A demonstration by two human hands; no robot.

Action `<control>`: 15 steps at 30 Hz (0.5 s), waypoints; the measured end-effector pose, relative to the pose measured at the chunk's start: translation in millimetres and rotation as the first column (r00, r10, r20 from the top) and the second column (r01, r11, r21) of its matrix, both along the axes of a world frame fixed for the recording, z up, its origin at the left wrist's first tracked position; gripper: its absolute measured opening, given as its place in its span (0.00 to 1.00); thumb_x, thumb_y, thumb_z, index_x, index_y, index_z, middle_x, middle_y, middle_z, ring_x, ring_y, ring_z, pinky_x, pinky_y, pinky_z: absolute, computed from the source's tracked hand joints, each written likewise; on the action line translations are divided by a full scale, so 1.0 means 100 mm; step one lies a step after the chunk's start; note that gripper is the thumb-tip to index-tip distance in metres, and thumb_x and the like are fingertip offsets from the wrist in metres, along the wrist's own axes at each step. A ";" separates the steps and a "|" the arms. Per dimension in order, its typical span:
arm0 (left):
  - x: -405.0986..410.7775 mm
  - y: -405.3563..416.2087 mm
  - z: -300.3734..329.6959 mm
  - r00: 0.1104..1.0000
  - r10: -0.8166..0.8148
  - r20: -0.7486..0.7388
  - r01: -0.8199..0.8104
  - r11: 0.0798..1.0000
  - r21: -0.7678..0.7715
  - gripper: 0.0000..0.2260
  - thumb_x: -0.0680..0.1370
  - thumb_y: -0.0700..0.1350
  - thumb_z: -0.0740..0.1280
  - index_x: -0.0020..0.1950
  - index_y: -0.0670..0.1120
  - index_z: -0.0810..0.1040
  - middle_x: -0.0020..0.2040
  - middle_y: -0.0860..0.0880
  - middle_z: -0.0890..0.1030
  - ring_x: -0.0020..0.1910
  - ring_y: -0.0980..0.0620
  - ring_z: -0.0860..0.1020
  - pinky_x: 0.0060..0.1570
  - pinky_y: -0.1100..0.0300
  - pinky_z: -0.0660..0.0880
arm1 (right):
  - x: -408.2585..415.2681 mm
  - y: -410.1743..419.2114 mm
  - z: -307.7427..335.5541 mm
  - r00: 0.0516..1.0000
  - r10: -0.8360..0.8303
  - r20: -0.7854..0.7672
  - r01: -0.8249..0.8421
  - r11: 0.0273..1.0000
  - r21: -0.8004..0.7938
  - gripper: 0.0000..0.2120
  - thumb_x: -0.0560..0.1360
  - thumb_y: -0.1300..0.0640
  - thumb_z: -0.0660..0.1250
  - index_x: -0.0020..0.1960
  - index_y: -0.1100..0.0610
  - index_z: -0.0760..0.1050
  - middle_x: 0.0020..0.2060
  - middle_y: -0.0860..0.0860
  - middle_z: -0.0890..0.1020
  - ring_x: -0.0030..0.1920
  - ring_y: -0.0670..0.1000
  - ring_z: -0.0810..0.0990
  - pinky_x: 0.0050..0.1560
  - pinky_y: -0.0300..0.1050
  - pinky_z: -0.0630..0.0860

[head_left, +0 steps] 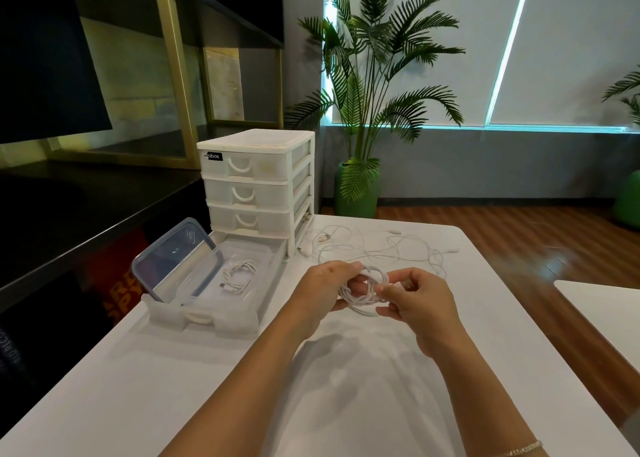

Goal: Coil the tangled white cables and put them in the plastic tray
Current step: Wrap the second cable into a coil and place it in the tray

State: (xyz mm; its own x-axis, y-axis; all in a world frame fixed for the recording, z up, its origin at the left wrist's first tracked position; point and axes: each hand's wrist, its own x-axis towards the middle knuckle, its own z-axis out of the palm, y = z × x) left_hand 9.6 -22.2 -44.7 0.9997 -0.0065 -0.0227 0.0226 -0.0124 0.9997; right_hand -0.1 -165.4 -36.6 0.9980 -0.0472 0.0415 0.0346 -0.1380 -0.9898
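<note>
Translucent frosted plastic tray (242,312), clear glossy lid (176,260); matt white table (173,380); glossy wooden floor (540,234) at right.

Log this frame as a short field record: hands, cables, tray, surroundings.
left hand: gripping one side of a white cable coil
right hand: pinching the coil's other side
coiled cable: already lying in the plastic tray
tangled cables: loose on the white table, behind the hands
clear lid: leaning in the tray
drawer unit: behind the tray

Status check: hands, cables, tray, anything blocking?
Both hands, left hand and right hand, shut on coiled cable. One coil in plastic tray. Tangled cables remain on table. Tray path unobstructed.
</note>
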 end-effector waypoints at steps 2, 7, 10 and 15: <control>0.00 -0.01 -0.01 1.000 -0.004 -0.020 0.005 1.000 0.006 0.09 0.79 0.48 0.62 0.45 0.49 0.81 0.44 0.48 0.82 0.46 0.51 0.79 0.47 0.60 0.77 | 0.00 0.00 -0.01 0.999 -0.036 0.027 0.037 0.999 -0.027 0.09 0.68 0.67 0.72 0.45 0.58 0.76 0.42 0.59 0.79 0.42 0.58 0.82 0.40 0.47 0.82; 0.00 0.00 -0.01 0.996 -0.022 -0.087 0.021 1.000 -0.012 0.10 0.79 0.46 0.62 0.43 0.47 0.82 0.40 0.48 0.82 0.44 0.52 0.79 0.44 0.62 0.77 | -0.01 0.03 -0.01 0.994 -0.077 0.079 0.090 0.979 -0.180 0.20 0.69 0.67 0.71 0.57 0.55 0.73 0.43 0.51 0.78 0.42 0.53 0.81 0.51 0.53 0.80; -0.02 -0.04 -0.01 0.994 -0.041 -0.104 0.041 0.999 -0.009 0.12 0.79 0.46 0.61 0.45 0.43 0.82 0.37 0.48 0.81 0.42 0.52 0.78 0.48 0.59 0.78 | 0.00 0.04 -0.01 0.987 -0.080 0.139 0.120 0.944 -0.309 0.18 0.72 0.65 0.69 0.61 0.55 0.73 0.55 0.54 0.79 0.52 0.53 0.79 0.57 0.47 0.77; -0.08 -0.07 0.01 0.994 -0.074 -0.084 0.057 0.981 -0.185 0.13 0.79 0.42 0.60 0.39 0.45 0.81 0.28 0.51 0.76 0.33 0.55 0.75 0.41 0.62 0.75 | -0.04 0.11 -0.01 0.982 0.022 0.189 0.064 0.896 -0.440 0.25 0.77 0.62 0.63 0.72 0.52 0.63 0.66 0.52 0.73 0.64 0.53 0.72 0.64 0.45 0.69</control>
